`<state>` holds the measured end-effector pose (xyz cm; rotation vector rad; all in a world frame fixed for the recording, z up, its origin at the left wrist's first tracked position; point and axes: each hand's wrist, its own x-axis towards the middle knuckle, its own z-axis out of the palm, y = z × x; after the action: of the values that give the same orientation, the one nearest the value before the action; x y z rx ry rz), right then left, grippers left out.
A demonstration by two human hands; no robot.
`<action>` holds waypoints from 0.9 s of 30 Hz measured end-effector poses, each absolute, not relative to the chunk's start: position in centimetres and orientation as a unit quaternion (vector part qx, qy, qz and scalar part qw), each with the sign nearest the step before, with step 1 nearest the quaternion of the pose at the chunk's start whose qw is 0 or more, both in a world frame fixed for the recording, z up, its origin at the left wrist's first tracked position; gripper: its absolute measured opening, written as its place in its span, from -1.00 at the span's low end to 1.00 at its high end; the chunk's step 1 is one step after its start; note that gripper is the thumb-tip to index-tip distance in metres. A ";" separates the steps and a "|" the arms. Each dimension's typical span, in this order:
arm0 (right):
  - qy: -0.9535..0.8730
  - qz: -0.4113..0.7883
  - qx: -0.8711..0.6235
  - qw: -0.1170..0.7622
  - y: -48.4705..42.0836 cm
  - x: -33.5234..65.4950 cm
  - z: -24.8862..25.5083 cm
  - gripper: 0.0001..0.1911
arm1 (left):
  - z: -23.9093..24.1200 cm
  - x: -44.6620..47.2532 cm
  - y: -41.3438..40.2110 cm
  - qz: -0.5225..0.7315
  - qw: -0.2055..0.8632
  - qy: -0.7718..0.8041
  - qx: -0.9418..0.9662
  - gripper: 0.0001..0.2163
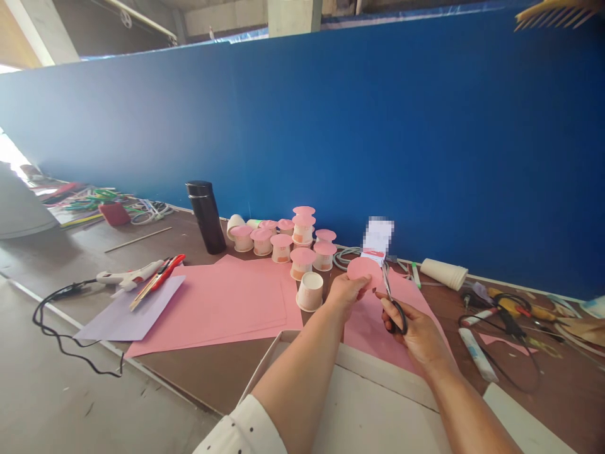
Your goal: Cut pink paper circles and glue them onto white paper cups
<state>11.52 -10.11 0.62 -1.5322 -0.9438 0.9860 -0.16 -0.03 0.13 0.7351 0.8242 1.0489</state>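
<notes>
My left hand (pixel 348 291) pinches a round pink paper disc (pixel 365 270) by its lower edge. In my right hand (pixel 416 334) is a pair of scissors (pixel 397 312), its fingers through the black handles and the blades pointing up beside the disc's right edge. Whether the blades touch the paper I cannot tell. Just left of my left hand stands a small white paper cup (pixel 311 291), upside down with nothing on top. Behind it, several upturned cups carry pink discs (pixel 303 255), some stacked. Pink paper sheets (pixel 378 328) lie beneath my hands.
A black bottle (pixel 206 217) stands left of the cups. Further left lie a glue gun (pixel 127 276), a red utility knife (pixel 161 280) and a lilac sheet (pixel 142 318). Stacked cups (pixel 443 273) and cables (pixel 510 328) are on the right. A grey box (pixel 378 403) is nearest me.
</notes>
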 end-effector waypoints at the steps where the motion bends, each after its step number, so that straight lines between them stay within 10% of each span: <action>1: -0.388 0.405 -0.641 0.524 -10.1 11.5 0.6 -0.38 | 0.2 -0.2 -0.1 0.476 0.727 0.368 0.331 -0.68; 27: -0.409 0.400 -0.634 0.521 -9.9 11.7 0.3 -0.41 | 0.9 -0.9 -0.8 0.468 0.766 0.312 0.312 -0.62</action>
<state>11.74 -9.89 0.30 -1.5188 -0.9806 0.9587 -0.91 -0.76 0.93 0.6773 0.6786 1.0164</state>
